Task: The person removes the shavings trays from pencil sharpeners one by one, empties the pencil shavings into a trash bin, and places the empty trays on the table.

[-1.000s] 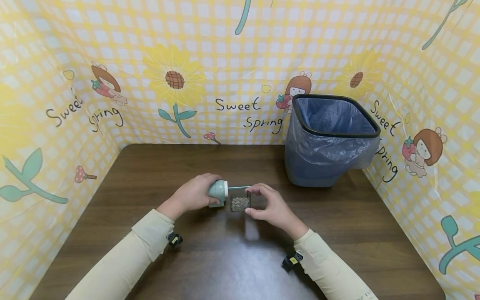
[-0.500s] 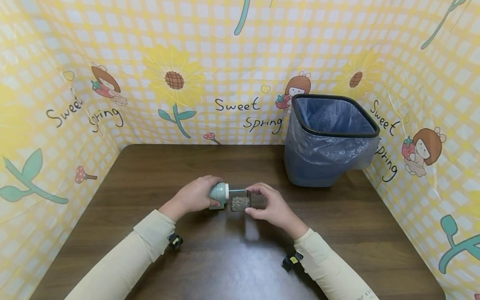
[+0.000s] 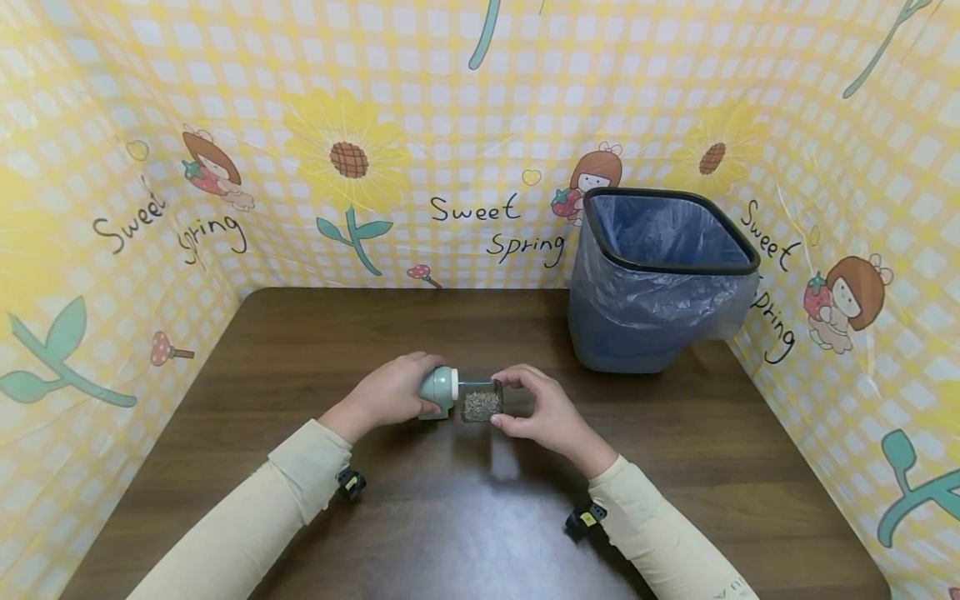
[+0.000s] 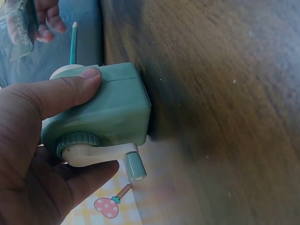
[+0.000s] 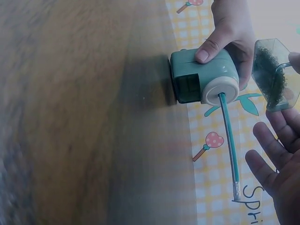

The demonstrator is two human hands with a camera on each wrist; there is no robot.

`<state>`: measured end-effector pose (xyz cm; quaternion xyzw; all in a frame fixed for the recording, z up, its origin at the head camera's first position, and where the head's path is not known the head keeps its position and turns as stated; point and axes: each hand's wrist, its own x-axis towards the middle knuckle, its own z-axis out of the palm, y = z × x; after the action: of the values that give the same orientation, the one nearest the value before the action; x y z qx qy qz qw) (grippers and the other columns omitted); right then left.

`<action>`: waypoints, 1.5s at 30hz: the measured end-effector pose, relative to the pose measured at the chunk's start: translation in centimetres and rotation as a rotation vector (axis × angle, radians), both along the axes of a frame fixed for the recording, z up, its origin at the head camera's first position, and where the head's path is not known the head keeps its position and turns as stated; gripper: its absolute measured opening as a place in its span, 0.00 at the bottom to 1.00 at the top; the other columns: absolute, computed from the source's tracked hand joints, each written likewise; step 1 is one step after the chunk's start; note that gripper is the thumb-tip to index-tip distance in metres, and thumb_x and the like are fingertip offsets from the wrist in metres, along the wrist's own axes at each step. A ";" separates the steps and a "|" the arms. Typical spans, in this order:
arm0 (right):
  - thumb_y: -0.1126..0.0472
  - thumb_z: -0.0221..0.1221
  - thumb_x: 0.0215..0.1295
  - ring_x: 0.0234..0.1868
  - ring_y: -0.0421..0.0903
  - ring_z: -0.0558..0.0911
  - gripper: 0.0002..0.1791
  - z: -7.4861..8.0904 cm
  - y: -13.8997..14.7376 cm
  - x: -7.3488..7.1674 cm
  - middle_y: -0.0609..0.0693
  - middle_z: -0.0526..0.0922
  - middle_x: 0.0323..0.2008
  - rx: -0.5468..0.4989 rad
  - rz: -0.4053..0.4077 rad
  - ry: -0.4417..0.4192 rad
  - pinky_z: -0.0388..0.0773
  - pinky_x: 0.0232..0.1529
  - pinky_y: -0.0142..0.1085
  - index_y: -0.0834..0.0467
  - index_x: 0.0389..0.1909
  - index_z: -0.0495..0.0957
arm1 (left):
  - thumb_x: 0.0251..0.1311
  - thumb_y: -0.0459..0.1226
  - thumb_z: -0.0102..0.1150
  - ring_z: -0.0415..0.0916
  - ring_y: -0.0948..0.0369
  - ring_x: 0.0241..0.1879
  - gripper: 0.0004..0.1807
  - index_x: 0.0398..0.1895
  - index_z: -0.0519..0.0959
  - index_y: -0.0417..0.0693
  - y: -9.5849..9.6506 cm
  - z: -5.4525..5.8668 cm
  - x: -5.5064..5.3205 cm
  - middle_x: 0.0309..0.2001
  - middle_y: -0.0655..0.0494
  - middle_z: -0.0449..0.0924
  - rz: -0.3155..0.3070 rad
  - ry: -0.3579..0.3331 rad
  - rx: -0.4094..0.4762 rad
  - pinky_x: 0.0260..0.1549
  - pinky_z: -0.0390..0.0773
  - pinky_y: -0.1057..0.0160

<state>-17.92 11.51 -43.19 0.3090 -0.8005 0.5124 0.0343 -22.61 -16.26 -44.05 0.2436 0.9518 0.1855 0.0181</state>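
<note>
My left hand (image 3: 390, 392) grips a mint-green crank pencil sharpener (image 3: 441, 388) from behind, thumb across its top in the left wrist view. Its base is close over the table, and its white crank (image 4: 96, 154) with a green knob faces the wrist. A teal pencil (image 5: 228, 140) sticks out of the white front ring, eraser end outward. Below that ring, the drawer slot (image 5: 189, 87) gapes open. My right hand (image 3: 540, 408) pinches the clear shavings drawer (image 3: 482, 405) by its end, between thumb and index finger. Pencil shavings (image 5: 271, 77) fill part of it.
At the back right of the brown wooden table (image 3: 315, 333) stands a blue trash bin (image 3: 622, 333) with a black rim and a plastic liner. A yellow checked cloth (image 3: 465, 125) with printed flowers walls in the back and both sides.
My left hand has shifted slightly right and toward me with the sharpener, so the pencil now lines up with the drawer's upper edge. The right hand and drawer have barely moved.
</note>
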 end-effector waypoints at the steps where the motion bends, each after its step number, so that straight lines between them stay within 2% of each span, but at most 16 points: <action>1: 0.71 0.75 0.52 0.56 0.60 0.79 0.28 0.0 0.0 0.0 0.61 0.83 0.53 -0.001 0.001 0.001 0.72 0.63 0.57 0.67 0.55 0.79 | 0.47 0.45 0.82 0.80 0.54 0.49 0.41 0.66 0.76 0.45 0.0 0.0 0.0 0.56 0.51 0.81 0.001 -0.001 0.002 0.51 0.81 0.49; 4: 0.71 0.75 0.52 0.56 0.60 0.79 0.28 -0.2 0.0 0.0 0.61 0.83 0.53 0.002 -0.001 0.000 0.72 0.63 0.56 0.67 0.55 0.79 | 0.47 0.45 0.83 0.80 0.54 0.50 0.41 0.66 0.76 0.45 0.0 0.0 0.1 0.56 0.51 0.81 0.004 -0.004 0.004 0.51 0.81 0.49; 7: 0.71 0.75 0.52 0.56 0.56 0.79 0.28 -0.3 0.0 -0.1 0.59 0.83 0.53 0.009 -0.009 0.002 0.73 0.62 0.56 0.66 0.55 0.79 | 0.47 0.45 0.82 0.80 0.54 0.50 0.42 0.66 0.75 0.45 -0.1 -0.1 0.2 0.57 0.50 0.81 0.008 -0.004 0.004 0.51 0.81 0.49; 14: 0.61 0.77 0.53 0.56 0.55 0.79 0.28 -3.0 0.9 -2.2 0.46 0.83 0.53 0.011 0.017 0.043 0.75 0.61 0.54 0.55 0.56 0.81 | 0.47 0.45 0.83 0.80 0.54 0.49 0.41 0.66 0.75 0.47 -0.2 -0.3 0.3 0.56 0.51 0.81 0.020 -0.010 0.028 0.50 0.82 0.49; 19: 0.61 0.78 0.53 0.56 0.47 0.80 0.28 -2.7 1.1 -2.7 0.48 0.83 0.54 0.031 0.011 0.071 0.75 0.64 0.48 0.57 0.56 0.81 | 0.47 0.45 0.83 0.80 0.54 0.49 0.42 0.67 0.75 0.48 -0.2 -0.4 0.3 0.57 0.51 0.81 0.020 -0.013 0.044 0.49 0.82 0.50; 21: 0.62 0.78 0.52 0.56 0.47 0.80 0.29 -2.6 1.2 -2.8 0.51 0.84 0.54 0.028 0.006 0.069 0.74 0.64 0.47 0.58 0.56 0.80 | 0.47 0.44 0.83 0.80 0.54 0.49 0.42 0.67 0.75 0.47 -0.3 -0.4 0.3 0.57 0.51 0.81 0.021 -0.014 0.049 0.49 0.82 0.50; 29: 0.64 0.78 0.51 0.56 0.53 0.80 0.31 -2.3 1.6 -2.9 0.55 0.84 0.54 0.018 -0.003 0.064 0.73 0.64 0.56 0.61 0.57 0.80 | 0.47 0.43 0.83 0.79 0.54 0.49 0.43 0.68 0.75 0.45 -0.3 -0.2 0.6 0.57 0.51 0.81 0.018 -0.027 0.057 0.49 0.82 0.49; 38: 0.60 0.77 0.54 0.54 0.45 0.81 0.28 -1.4 2.0 -3.2 0.48 0.83 0.53 0.041 0.008 0.083 0.76 0.63 0.49 0.58 0.56 0.80 | 0.47 0.44 0.83 0.80 0.54 0.50 0.43 0.68 0.76 0.45 -0.3 -0.1 0.6 0.57 0.50 0.81 0.009 -0.023 0.047 0.50 0.82 0.49; 42: 0.59 0.76 0.55 0.54 0.47 0.81 0.28 -0.8 2.2 -3.4 0.50 0.83 0.53 0.049 0.011 0.101 0.77 0.61 0.51 0.58 0.56 0.80 | 0.48 0.44 0.82 0.80 0.54 0.49 0.43 0.68 0.75 0.43 -0.2 0.1 0.5 0.57 0.50 0.82 0.007 -0.034 0.048 0.49 0.82 0.50; 45: 0.58 0.76 0.54 0.53 0.50 0.81 0.27 -0.4 2.3 -3.5 0.50 0.83 0.52 0.060 0.005 0.108 0.77 0.60 0.48 0.56 0.56 0.80 | 0.48 0.44 0.82 0.79 0.55 0.48 0.42 0.68 0.75 0.44 -0.3 0.3 0.5 0.56 0.51 0.82 0.006 -0.037 0.044 0.48 0.82 0.52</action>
<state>-21.45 13.80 -43.57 0.3388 -0.8117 0.4710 0.0669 -22.11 -16.53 -43.79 0.2374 0.9478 0.2107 0.0300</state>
